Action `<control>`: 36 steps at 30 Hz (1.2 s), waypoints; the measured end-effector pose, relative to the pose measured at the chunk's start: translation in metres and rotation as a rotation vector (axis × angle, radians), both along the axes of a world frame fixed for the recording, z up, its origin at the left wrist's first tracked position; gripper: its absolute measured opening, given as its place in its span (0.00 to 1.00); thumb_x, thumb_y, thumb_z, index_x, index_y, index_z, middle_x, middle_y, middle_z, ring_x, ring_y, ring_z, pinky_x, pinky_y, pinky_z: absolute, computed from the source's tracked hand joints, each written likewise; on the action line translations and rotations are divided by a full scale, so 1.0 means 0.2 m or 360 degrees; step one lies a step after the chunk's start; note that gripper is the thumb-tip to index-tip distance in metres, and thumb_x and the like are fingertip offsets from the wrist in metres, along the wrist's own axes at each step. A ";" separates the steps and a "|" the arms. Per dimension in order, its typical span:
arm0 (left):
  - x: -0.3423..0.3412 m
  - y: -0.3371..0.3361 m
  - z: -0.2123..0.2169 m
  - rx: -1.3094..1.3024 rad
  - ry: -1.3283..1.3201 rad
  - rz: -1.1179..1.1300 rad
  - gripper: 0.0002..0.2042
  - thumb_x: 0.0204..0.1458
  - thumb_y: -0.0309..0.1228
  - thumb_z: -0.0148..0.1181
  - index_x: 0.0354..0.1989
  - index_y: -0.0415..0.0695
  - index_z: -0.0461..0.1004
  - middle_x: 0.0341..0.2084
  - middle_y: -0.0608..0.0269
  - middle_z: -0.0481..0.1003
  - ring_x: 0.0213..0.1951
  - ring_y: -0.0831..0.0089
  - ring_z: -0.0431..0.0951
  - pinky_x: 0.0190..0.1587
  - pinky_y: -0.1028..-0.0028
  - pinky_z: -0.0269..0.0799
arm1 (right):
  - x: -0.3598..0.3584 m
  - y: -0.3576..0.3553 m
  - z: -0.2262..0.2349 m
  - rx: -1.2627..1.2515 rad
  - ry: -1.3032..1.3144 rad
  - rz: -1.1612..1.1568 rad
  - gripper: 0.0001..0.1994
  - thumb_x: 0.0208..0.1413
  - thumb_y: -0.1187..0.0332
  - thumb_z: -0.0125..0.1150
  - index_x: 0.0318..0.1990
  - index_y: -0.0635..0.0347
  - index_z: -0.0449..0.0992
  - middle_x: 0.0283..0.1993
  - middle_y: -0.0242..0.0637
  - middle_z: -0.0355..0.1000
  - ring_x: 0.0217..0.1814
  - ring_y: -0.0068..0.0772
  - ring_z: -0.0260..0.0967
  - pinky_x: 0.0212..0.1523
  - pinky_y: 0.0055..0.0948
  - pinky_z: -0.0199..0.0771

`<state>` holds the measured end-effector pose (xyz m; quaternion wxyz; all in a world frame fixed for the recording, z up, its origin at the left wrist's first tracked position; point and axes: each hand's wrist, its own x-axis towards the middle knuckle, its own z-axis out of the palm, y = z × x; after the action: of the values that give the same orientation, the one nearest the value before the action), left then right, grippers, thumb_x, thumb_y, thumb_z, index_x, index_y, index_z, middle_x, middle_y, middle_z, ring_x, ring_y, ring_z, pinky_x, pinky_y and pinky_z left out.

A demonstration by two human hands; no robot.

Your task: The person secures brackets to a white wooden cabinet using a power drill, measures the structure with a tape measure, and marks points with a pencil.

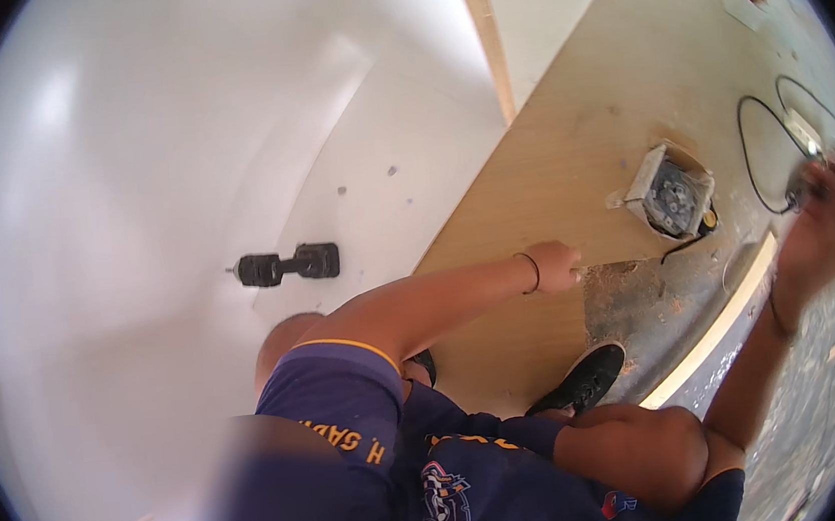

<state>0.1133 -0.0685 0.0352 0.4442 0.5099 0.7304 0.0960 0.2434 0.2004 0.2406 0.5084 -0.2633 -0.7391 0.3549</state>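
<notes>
My left hand, with a dark band at its wrist, is curled over the edge of a light wooden sheet. Whatever its fingers might hold is hidden. Out at the right rim, my right hand closes around a small dark thing beside a black cord; blur keeps its kind unclear. Just beyond those fingers is a white strip like a power socket. Between my hands, an open carton of grey metal pieces stands on the wooden sheet.
A black cordless drill lies on a white panel at the left. Near my black shoe, a pale wooden strip crosses the dusty grey floor. Another wooden edge runs down from the top.
</notes>
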 end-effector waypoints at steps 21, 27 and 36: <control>0.02 0.00 0.11 -0.0028 -0.0066 -0.0148 0.20 0.53 0.41 0.58 0.52 0.45 0.75 0.41 0.45 0.78 0.47 0.49 0.78 0.50 0.54 0.72 | -0.26 -0.51 0.29 0.0567 -0.0137 0.0754 0.10 0.62 0.71 0.53 0.48 0.62 0.74 0.51 0.40 0.73 0.48 0.32 0.66 0.49 0.33 0.66; 0.00 -0.01 0.06 0.0033 -0.0014 -0.0211 0.20 0.53 0.42 0.57 0.50 0.44 0.76 0.41 0.46 0.79 0.46 0.50 0.79 0.49 0.54 0.73 | -0.26 -0.53 0.29 0.0564 -0.0155 0.0702 0.10 0.61 0.71 0.54 0.48 0.63 0.74 0.51 0.41 0.72 0.50 0.35 0.66 0.52 0.35 0.66; -0.03 -0.02 0.13 0.0064 0.0099 -0.0270 0.17 0.52 0.40 0.56 0.44 0.41 0.78 0.39 0.44 0.79 0.44 0.48 0.79 0.47 0.53 0.74 | -0.25 -0.51 0.30 0.0572 -0.0077 0.0580 0.11 0.60 0.71 0.54 0.49 0.63 0.73 0.51 0.44 0.71 0.53 0.40 0.66 0.55 0.39 0.66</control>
<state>0.1070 -0.0725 0.0610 0.4174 0.5815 0.6960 0.0568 0.1941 0.0987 0.3014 0.4567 -0.0396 -0.8375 0.2973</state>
